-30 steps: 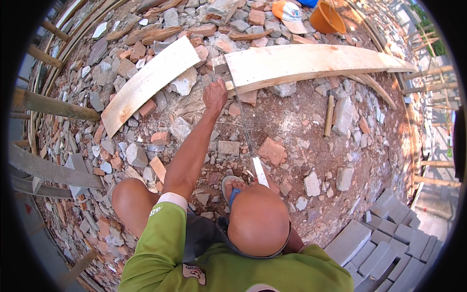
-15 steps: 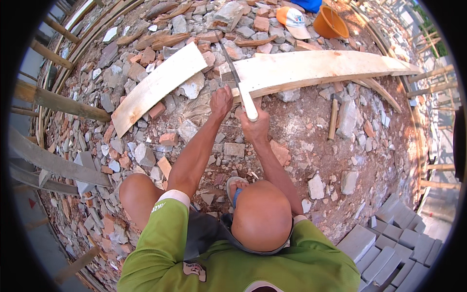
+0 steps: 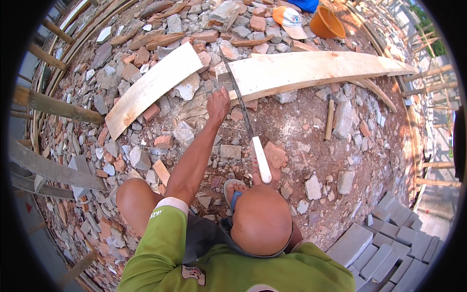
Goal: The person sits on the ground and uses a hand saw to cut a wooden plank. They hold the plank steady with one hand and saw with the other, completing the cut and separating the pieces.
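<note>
Left hand [image 3: 218, 103] grips the long plank [image 3: 311, 73] end, steadying it; right hand [image 3: 266, 176] fingers wrap the machete [image 3: 245, 121] handle, blade crossing that end.

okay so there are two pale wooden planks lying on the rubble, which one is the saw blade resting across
The longer curved plank on the right; the saw crosses its left end beside the left hand. The shorter plank lies apart, untouched.

Pale yellowish plank [image 3: 316, 70] on reddish-brown dirt, saw [image 3: 248, 124] has a white handle. Above the plank: orange bucket [image 3: 325, 23], orange-and-white cap [image 3: 290, 17]. Green shirt [image 3: 214, 263], grey blocks [image 3: 389, 243] lower right of the plank.
</note>
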Motion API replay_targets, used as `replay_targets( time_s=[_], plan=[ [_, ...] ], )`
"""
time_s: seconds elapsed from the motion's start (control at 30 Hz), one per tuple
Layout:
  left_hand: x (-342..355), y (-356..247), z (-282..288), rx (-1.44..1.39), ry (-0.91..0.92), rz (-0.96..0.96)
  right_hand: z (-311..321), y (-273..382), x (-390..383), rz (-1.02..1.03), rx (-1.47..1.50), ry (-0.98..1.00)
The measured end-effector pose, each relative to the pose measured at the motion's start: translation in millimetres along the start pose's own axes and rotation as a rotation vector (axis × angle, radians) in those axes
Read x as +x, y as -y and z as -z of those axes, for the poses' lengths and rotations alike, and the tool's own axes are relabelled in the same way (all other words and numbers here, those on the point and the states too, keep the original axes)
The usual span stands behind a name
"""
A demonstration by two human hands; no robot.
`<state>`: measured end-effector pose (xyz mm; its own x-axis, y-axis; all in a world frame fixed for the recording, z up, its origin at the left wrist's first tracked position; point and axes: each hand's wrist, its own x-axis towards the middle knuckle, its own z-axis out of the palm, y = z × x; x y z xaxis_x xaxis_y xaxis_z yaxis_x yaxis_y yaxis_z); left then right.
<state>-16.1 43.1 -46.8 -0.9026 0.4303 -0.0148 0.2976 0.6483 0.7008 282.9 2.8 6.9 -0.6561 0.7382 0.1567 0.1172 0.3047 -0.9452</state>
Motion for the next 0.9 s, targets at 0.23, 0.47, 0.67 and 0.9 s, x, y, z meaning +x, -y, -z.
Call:
replay_targets(
  time_s=[0.23, 0.47, 0.67, 0.9],
  plan=[
    [-2, 5, 1, -0.013, 0.034, 0.007, 12, -15, -13, 0.002, 0.035, -0.009],
    [-5, 8, 7, 0.012, 0.005, 0.064, -29, 6, 69, -0.037, 0.154, 0.009],
    [5, 4, 2, 0.013, 0.031, 0.027, -35, -20, 96, -0.05, 0.061, 0.058],
    [-5, 13, 10, 0.014, -0.014, 0.036, -1, -19, 10, 0.012, 0.047, 0.05]
  ],
)
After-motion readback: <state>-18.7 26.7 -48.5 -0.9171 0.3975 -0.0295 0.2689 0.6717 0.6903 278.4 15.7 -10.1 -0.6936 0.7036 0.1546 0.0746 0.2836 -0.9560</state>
